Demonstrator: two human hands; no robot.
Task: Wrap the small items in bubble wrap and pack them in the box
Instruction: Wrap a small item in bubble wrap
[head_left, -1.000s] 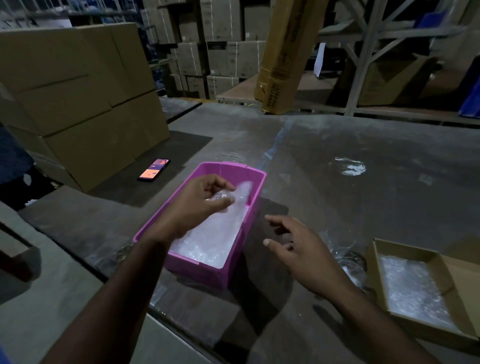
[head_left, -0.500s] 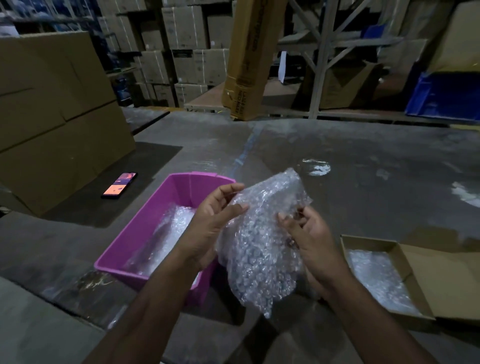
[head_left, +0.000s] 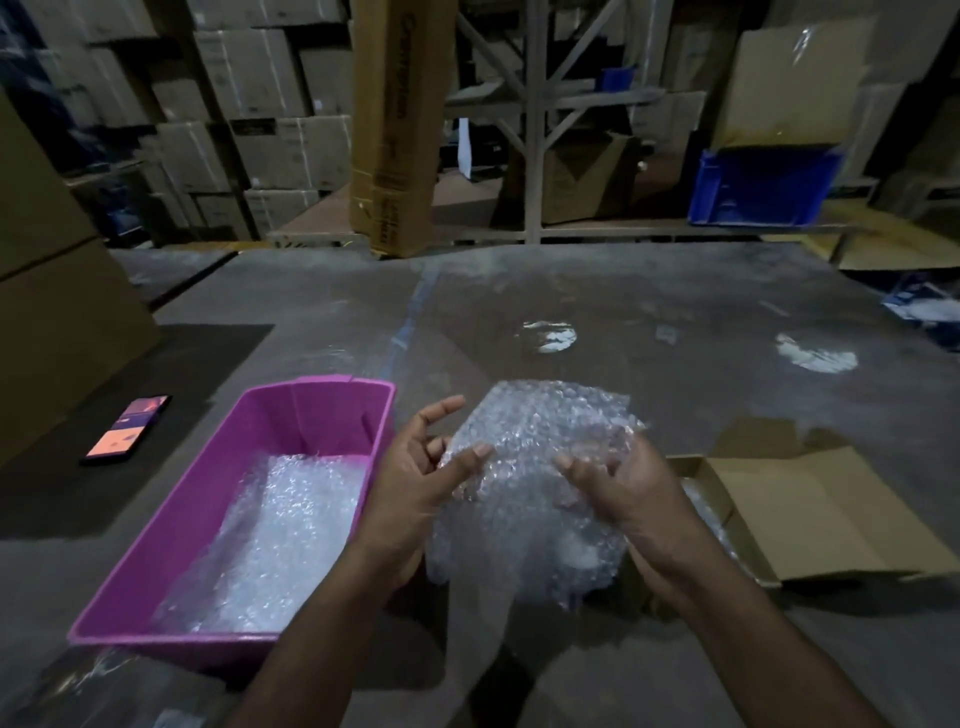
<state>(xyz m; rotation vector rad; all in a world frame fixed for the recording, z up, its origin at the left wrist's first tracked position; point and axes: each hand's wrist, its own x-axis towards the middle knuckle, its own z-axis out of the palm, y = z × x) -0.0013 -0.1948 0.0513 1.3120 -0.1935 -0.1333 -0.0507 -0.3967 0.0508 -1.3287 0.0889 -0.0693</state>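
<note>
A clear sheet of bubble wrap hangs in the air between both hands, above the table's middle. My left hand pinches its left edge with the thumb, other fingers spread. My right hand grips the sheet's right side with curled fingers. To the left stands a pink plastic bin holding more bubble wrap. An open cardboard box lies to the right, partly hidden behind my right hand. No small item shows in the sheet.
A lit phone lies on a dark mat at the left. A large carton stands at the far left. Tall cartons, shelving and a blue crate line the back. The grey table carries light patches.
My left hand lifted a bubble wrap sheet out of the pink bin and my right hand took hold of its other side. The sheet now sits wider and further right.
</note>
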